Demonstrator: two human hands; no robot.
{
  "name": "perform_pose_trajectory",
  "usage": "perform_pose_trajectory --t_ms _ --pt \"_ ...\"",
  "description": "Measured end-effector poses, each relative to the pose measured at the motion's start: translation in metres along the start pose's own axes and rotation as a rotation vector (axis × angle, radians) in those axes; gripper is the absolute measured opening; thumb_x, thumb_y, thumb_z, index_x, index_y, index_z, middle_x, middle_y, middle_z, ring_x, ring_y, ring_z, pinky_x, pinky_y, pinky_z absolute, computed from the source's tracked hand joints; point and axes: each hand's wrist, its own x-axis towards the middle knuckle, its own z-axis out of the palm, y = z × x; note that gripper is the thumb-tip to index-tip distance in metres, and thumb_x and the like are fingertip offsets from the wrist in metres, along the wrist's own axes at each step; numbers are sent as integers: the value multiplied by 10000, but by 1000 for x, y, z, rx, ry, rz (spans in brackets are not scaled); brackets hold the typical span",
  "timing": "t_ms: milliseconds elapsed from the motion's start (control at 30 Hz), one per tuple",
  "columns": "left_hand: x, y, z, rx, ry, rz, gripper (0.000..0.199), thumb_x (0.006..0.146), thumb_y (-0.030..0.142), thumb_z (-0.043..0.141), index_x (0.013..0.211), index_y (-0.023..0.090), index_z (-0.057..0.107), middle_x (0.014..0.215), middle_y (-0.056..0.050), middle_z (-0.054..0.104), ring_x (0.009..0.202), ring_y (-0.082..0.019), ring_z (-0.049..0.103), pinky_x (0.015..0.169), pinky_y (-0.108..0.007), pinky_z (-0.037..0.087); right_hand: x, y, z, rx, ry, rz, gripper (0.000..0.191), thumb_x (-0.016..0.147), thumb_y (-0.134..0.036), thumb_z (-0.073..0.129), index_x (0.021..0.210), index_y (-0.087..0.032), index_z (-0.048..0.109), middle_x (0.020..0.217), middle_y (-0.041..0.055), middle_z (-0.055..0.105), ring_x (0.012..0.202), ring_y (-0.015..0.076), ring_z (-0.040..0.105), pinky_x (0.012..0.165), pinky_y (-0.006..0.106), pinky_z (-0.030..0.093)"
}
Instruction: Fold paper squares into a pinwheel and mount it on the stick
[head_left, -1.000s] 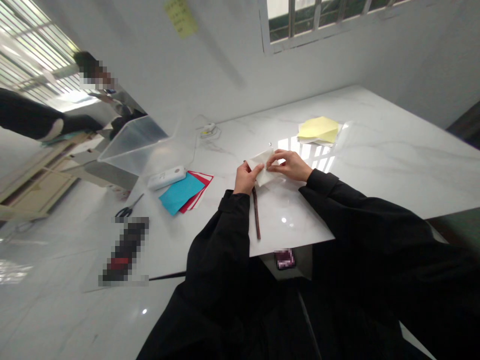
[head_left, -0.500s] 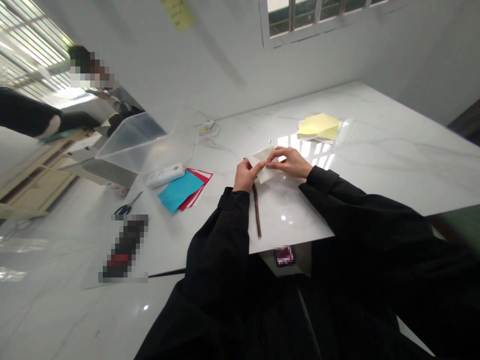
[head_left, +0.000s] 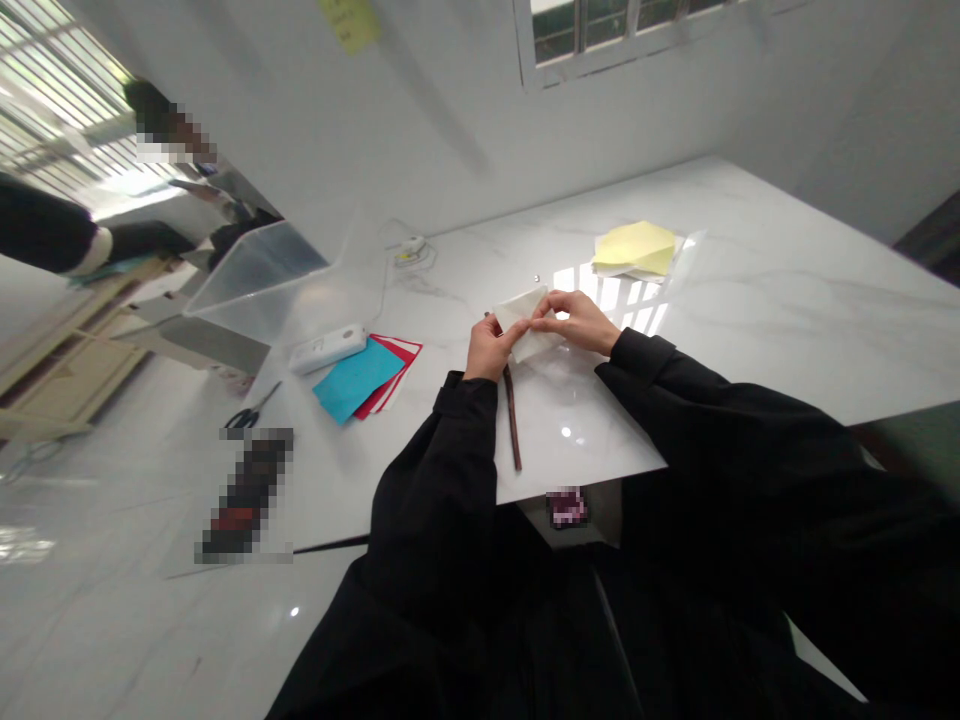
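A small sheet of off-white paper [head_left: 519, 308] is held just above the marble-patterned table between both of my hands. My left hand [head_left: 489, 348] grips its near left side, thumb on top. My right hand [head_left: 579, 322] pinches the paper from the right, with thumb and forefinger meeting close to the left thumb. Whatever lies between those fingertips is too small to make out. A thin brown stick [head_left: 513, 420] runs under my left hand toward the table's front edge. Its far tip shows just beyond the left fingers.
Yellow paper [head_left: 636, 248] lies at the back right. To the left are blue paper [head_left: 358, 380], red sheets [head_left: 409, 350], a white power strip [head_left: 328, 347], scissors [head_left: 251, 410] and a clear plastic bin [head_left: 262, 280]. Another person [head_left: 45, 225] is at the far left.
My right fingers have closed in slightly toward my left thumb on the paper. The whole view has shifted a little; the other things lie where they were.
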Motion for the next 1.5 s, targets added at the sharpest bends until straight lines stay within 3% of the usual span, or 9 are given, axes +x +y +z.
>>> perform_pose_trajectory --t_ms 267,500,633,767,867,1233,1500 --pt "0 0 1 1 24 18 621 588 576 943 971 116 777 903 -106 794 880 -269 737 799 -370 587 -1 3 9 85 30 52 361 810 -538 784 815 -183 718 870 52 727 851 204 616 785 329 489" --pt "2 -4 0 -36 35 14 615 614 549 938 1024 123 771 980 -118 803 923 -271 747 842 -372 589 -3 3 15 66 113 29 466 798 -647 785 899 -202 691 863 29 683 814 193 587 768 326 507" --pt "6 -10 -1 -53 40 12 612 611 540 942 1023 122 767 980 -122 803 945 -281 753 856 -377 592 -5 -3 19 182 141 33 621 744 -689 822 1128 -236 641 972 42 691 881 218 640 808 355 564" --pt "9 -15 -2 -70 40 11 612 601 536 949 1011 121 764 966 -123 801 958 -286 759 880 -388 593 -8 -9 20 273 133 30 896 728 -679 846 1442 -266 498 1085 82 717 968 269 695 892 435 605" --pt "9 -14 -2 -86 30 13 606 597 538 951 1000 124 765 967 -124 801 967 -288 759 902 -403 593 -8 -8 20 267 128 51 971 741 -682 836 1520 -265 433 1151 116 716 1008 296 708 928 484 614" --pt "8 -12 -1 -66 36 13 611 601 550 943 1004 129 759 964 -126 798 985 -300 757 924 -432 588 -5 -5 21 293 95 70 705 732 -684 832 1202 -213 598 1102 121 744 1053 305 720 942 472 624" --pt "7 -11 0 -87 51 9 630 579 545 957 1004 128 752 948 -110 803 957 -282 757 908 -406 591 -4 -5 23 292 112 66 682 708 -717 832 1122 -216 628 1078 110 754 1048 302 705 934 470 615"
